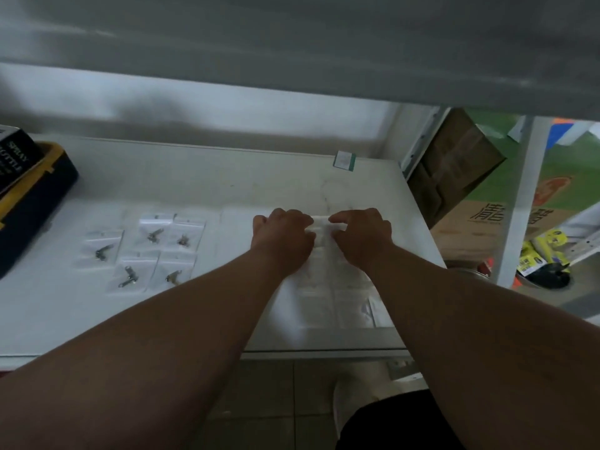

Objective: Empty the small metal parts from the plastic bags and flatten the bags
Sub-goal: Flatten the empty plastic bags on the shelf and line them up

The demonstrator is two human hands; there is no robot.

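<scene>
My left hand (pixel 283 237) and my right hand (pixel 363 236) both rest on a small clear plastic bag (pixel 321 227) on the white shelf (pixel 227 186), fingers pinching its top edge from either side. Whether it holds a part is hidden. Below my hands lie several flat, empty-looking bags (pixel 337 300) in a cluster. To the left lie several clear bags with small metal parts (pixel 152 248) inside, spread in two rows.
A black and yellow case (pixel 35 203) with a black box (pixel 16 157) on it stands at the left edge. A small green-edged label (pixel 344 160) lies at the shelf's back right. Cardboard boxes (pixel 454 170) and clutter sit beyond the shelf's right post (pixel 519 203).
</scene>
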